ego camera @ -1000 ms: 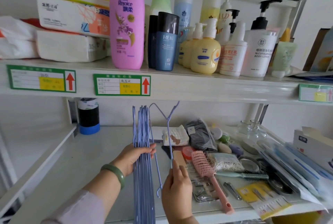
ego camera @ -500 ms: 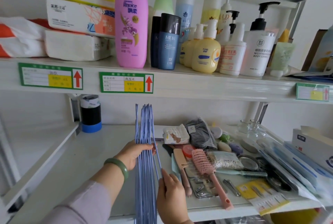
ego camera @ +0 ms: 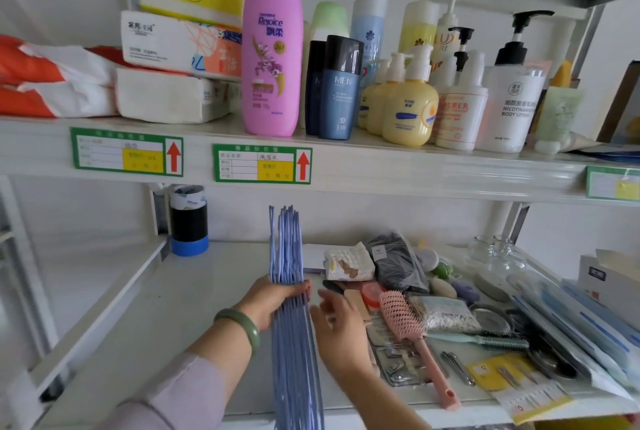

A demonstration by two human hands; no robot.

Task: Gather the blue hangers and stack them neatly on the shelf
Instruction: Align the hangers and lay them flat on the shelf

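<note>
A tight bundle of several blue wire hangers [ego camera: 287,249] stands on edge over the lower white shelf [ego camera: 145,312], running from the shelf's back toward me. My left hand [ego camera: 268,301], with a green bangle on the wrist, wraps around the bundle from the left, fingers curled over its right side. Just right of the bundle, my right hand [ego camera: 341,329] has its fingers spread and its palm facing the hangers, with nothing in it.
A pink hairbrush [ego camera: 412,339], a nail kit, combs, cloth packets and glass jars crowd the lower shelf's right half. Rolls of black and blue tape [ego camera: 188,222] stand at the back left. The upper shelf holds a pink shampoo bottle [ego camera: 270,45], lotion bottles and tissue packs.
The single hanger held apart in my right hand a second ago has joined the bundle. My right hand has let go and opened beside it; the view shifted slightly.
</note>
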